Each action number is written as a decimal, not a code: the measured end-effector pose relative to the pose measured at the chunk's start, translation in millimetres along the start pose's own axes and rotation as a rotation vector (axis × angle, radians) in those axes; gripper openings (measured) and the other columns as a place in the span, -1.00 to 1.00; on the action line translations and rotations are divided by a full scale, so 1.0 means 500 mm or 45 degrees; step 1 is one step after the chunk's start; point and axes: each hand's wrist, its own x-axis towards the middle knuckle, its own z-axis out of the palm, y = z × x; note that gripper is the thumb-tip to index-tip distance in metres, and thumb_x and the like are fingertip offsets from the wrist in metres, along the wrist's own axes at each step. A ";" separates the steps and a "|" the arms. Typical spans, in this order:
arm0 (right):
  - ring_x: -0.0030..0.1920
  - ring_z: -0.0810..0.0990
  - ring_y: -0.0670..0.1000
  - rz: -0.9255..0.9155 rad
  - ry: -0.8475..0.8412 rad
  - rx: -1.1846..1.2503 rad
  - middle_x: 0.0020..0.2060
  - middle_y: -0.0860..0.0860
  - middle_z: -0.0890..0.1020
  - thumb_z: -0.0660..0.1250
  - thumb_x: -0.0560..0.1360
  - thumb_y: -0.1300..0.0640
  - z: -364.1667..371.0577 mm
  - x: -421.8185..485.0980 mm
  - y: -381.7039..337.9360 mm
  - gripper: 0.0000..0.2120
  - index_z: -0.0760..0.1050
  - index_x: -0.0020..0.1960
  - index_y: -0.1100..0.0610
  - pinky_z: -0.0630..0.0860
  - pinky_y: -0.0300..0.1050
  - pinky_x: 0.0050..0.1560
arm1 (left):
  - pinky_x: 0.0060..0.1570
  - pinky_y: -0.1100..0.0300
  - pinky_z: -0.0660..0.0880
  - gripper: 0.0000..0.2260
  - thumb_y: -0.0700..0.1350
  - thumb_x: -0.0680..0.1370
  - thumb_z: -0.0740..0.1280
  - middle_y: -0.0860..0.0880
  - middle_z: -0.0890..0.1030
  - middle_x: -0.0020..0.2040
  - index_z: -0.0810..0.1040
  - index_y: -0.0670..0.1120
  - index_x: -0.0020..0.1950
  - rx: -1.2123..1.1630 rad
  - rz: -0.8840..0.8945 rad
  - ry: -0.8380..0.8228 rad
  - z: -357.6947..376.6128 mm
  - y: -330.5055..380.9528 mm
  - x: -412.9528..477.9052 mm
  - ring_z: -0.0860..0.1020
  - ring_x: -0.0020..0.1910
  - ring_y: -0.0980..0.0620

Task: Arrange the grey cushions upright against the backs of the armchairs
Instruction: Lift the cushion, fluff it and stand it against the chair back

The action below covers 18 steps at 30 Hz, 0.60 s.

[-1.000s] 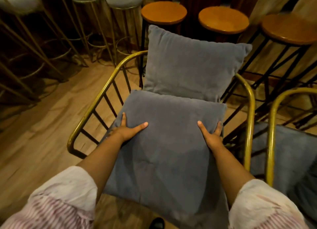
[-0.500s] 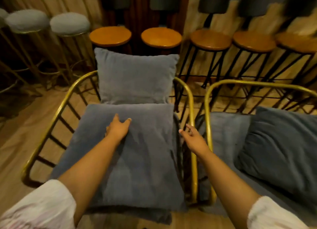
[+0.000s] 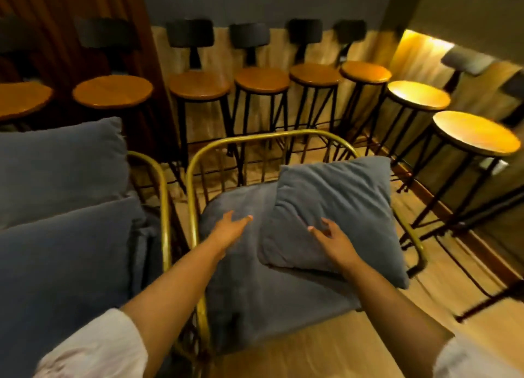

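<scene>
Reaching: both hands, left hand [image 3: 231,230] and right hand [image 3: 331,240], spread wide, empty
Tip: grab slumped cushion [image 3: 329,207] by its edges, stand it against brass chair back [image 3: 272,136]

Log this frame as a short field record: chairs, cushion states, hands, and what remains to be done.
left armchair: back cushion upright above seat cushion
right armchair: loose cushion lying tilted on seat cushion, not against the back
left hand: open, over the right chair's seat cushion, holding nothing
right hand: open, fingers spread, at the loose cushion's near edge; contact unclear
background: row of wooden bar stools
remaining: stand the loose cushion against the right chair's back
</scene>
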 end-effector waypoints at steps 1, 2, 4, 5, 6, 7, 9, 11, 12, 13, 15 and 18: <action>0.47 0.30 0.19 0.024 0.024 0.008 0.49 0.16 0.29 0.25 0.57 -0.04 -0.029 0.018 0.021 -0.39 0.16 0.52 0.16 0.28 0.06 0.44 | 0.41 -0.02 0.31 -0.39 0.05 0.56 0.29 -0.15 0.28 0.52 0.18 -0.15 0.52 0.005 -0.006 -0.026 0.036 0.010 0.012 0.31 0.46 -0.18; 0.47 0.29 0.19 0.041 0.046 0.009 0.49 0.17 0.28 0.24 0.57 -0.03 -0.055 0.038 0.040 -0.39 0.15 0.52 0.18 0.27 0.07 0.44 | 0.43 -0.02 0.28 -0.38 0.04 0.57 0.27 -0.13 0.23 0.54 0.14 -0.15 0.54 0.009 -0.020 -0.055 0.067 0.016 0.030 0.27 0.49 -0.17; 0.46 0.30 0.21 0.084 0.089 0.038 0.49 0.18 0.27 0.25 0.57 -0.03 -0.095 0.089 0.072 -0.37 0.13 0.53 0.20 0.28 0.10 0.44 | 0.43 0.01 0.24 -0.36 0.05 0.58 0.25 -0.11 0.16 0.57 0.09 -0.15 0.56 0.018 -0.055 -0.108 0.122 0.027 0.069 0.21 0.52 -0.16; 0.45 0.31 0.22 0.107 0.117 0.054 0.49 0.18 0.28 0.25 0.57 -0.04 -0.108 0.114 0.082 -0.36 0.13 0.53 0.20 0.29 0.12 0.43 | 0.41 0.03 0.25 -0.38 0.03 0.59 0.24 -0.12 0.16 0.57 0.09 -0.15 0.56 0.021 -0.055 -0.121 0.140 0.034 0.081 0.21 0.52 -0.16; 0.45 0.31 0.22 0.126 0.152 0.071 0.48 0.19 0.29 0.27 0.56 -0.04 -0.121 0.145 0.095 -0.35 0.14 0.53 0.19 0.30 0.13 0.42 | 0.39 0.05 0.26 -0.42 0.00 0.60 0.23 -0.12 0.19 0.56 0.11 -0.16 0.54 0.021 -0.048 -0.129 0.158 0.046 0.099 0.23 0.51 -0.15; 0.45 0.31 0.23 0.146 0.189 0.094 0.49 0.18 0.29 0.29 0.55 -0.04 -0.132 0.176 0.107 -0.34 0.14 0.52 0.19 0.31 0.14 0.42 | 0.37 0.08 0.28 -0.47 -0.03 0.62 0.21 -0.13 0.22 0.55 0.14 -0.17 0.54 0.012 -0.043 -0.146 0.177 0.052 0.125 0.25 0.49 -0.15; 0.46 0.29 0.23 0.169 0.265 0.104 0.50 0.17 0.28 0.33 0.53 -0.01 -0.152 0.241 0.131 -0.32 0.15 0.52 0.20 0.29 0.12 0.43 | 0.35 0.09 0.28 -0.51 -0.04 0.63 0.17 -0.13 0.25 0.53 0.16 -0.16 0.53 0.027 -0.052 -0.182 0.208 0.077 0.168 0.28 0.48 -0.16; 0.48 0.25 0.24 0.227 0.345 0.063 0.50 0.20 0.26 0.36 0.51 -0.02 -0.174 0.299 0.154 -0.28 0.14 0.53 0.21 0.25 0.11 0.44 | 0.35 0.06 0.29 -0.50 -0.02 0.63 0.18 -0.15 0.26 0.52 0.17 -0.14 0.53 0.033 -0.056 -0.170 0.238 0.078 0.235 0.30 0.46 -0.17; 0.48 0.24 0.25 0.258 0.373 0.024 0.50 0.22 0.26 0.37 0.49 -0.05 -0.186 0.331 0.167 -0.25 0.13 0.53 0.20 0.25 0.12 0.45 | 0.36 0.04 0.29 -0.47 -0.01 0.62 0.20 -0.16 0.26 0.52 0.15 -0.13 0.54 0.018 -0.066 -0.165 0.255 0.072 0.281 0.30 0.46 -0.18; 0.48 0.24 0.26 0.285 0.390 -0.013 0.50 0.23 0.25 0.37 0.47 -0.10 -0.197 0.362 0.183 -0.21 0.11 0.54 0.19 0.25 0.14 0.45 | 0.38 0.01 0.28 -0.44 0.01 0.60 0.22 -0.16 0.25 0.53 0.13 -0.12 0.54 -0.004 -0.095 -0.158 0.272 0.066 0.317 0.30 0.47 -0.19; 0.48 0.23 0.28 0.340 0.416 -0.042 0.52 0.22 0.22 0.37 0.43 -0.21 -0.220 0.409 0.213 -0.13 0.07 0.55 0.12 0.26 0.20 0.44 | 0.43 -0.02 0.26 -0.38 0.05 0.58 0.25 -0.15 0.24 0.53 0.10 -0.12 0.55 -0.011 -0.144 -0.140 0.299 0.048 0.373 0.28 0.48 -0.19; 0.48 0.22 0.29 0.405 0.433 -0.034 0.53 0.17 0.15 0.36 0.34 -0.36 -0.246 0.456 0.252 -0.06 0.04 0.55 -0.03 0.26 0.26 0.43 | 0.45 0.01 0.24 -0.41 0.03 0.57 0.27 -0.15 0.30 0.50 0.20 -0.18 0.52 -0.024 -0.170 -0.081 0.345 0.015 0.451 0.31 0.46 -0.17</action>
